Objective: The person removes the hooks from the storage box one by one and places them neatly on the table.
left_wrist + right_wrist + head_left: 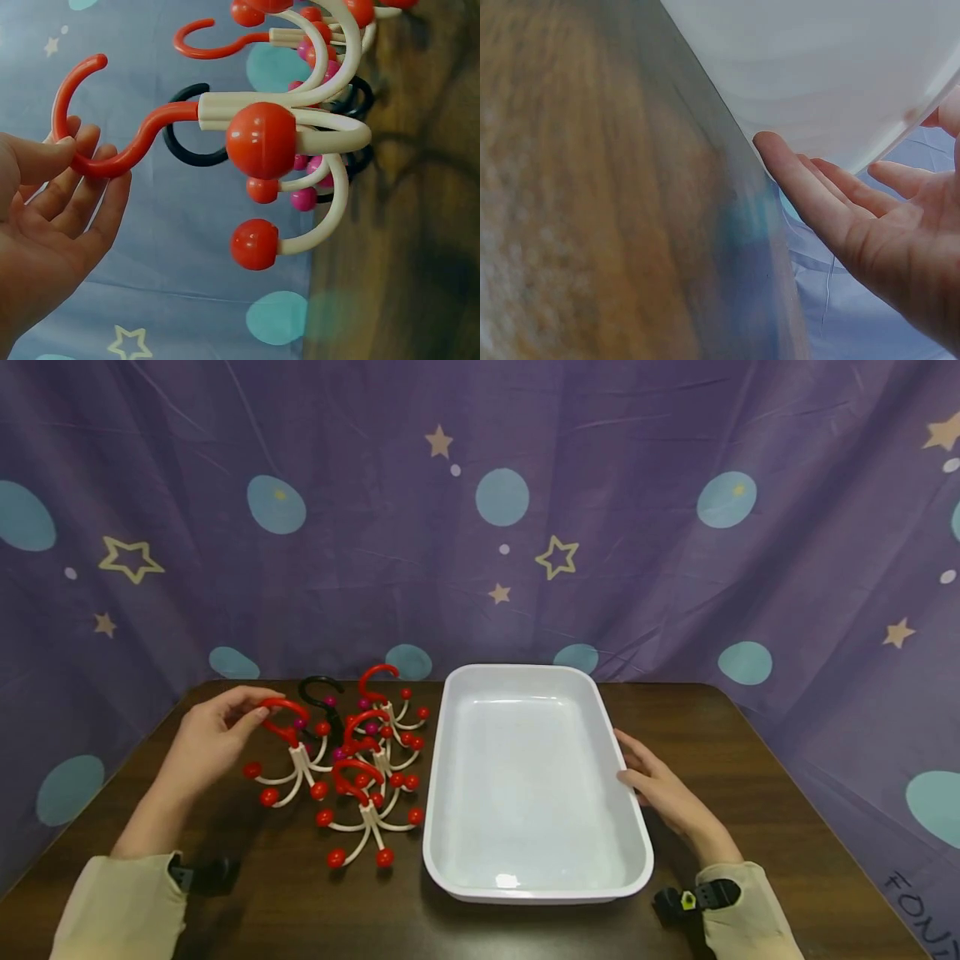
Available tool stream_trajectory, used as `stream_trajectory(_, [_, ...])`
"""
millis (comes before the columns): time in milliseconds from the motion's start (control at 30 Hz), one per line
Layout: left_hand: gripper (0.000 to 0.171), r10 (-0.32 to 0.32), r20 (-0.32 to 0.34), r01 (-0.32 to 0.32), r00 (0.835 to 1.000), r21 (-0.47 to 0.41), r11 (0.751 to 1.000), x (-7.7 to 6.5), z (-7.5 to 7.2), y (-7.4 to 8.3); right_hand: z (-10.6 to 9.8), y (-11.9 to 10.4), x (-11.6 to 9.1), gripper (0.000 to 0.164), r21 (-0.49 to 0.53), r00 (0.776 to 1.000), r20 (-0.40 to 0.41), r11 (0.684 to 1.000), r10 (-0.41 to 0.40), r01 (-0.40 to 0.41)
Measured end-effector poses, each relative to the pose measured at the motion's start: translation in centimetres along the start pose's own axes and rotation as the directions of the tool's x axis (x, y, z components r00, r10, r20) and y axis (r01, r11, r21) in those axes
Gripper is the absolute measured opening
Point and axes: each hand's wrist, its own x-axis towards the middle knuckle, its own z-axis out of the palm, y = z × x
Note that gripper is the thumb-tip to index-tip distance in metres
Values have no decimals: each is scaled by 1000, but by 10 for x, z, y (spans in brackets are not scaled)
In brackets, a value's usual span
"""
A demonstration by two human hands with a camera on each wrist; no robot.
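My left hand [210,735] pinches the curved red hook of a hanger [300,762] between thumb and fingers. Several curved white arms tipped with red balls spread from that hanger's base. In the left wrist view the hanger [247,112] is upright relative to the table; whether it touches the wood I cannot tell. My right hand [663,789] rests at the right side of a white rectangular tray [633,827]. In the right wrist view its fingers [802,176] lie fairly straight along the tray's outer wall, with the thumb near the rim.
More red-hooked hangers [369,817] stand close together left of the tray, beside a black hanger [335,727] with magenta balls. They sit on a dark brown wooden table [720,718]. Behind it hangs a purple curtain [637,568] with stars and dots.
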Motion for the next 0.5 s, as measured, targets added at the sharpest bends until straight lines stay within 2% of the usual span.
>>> stream_trajectory(267, [18, 16, 15, -15, 1000, -13, 1000, -8, 5, -11, 0, 0, 0, 63, 3, 1000, 0, 1000, -8, 8])
stream_trajectory(500, [17, -10, 28, 11, 1000, -30, 1000, -14, 10, -18, 0, 0, 0, 64, -6, 1000, -7, 1000, 1, -1])
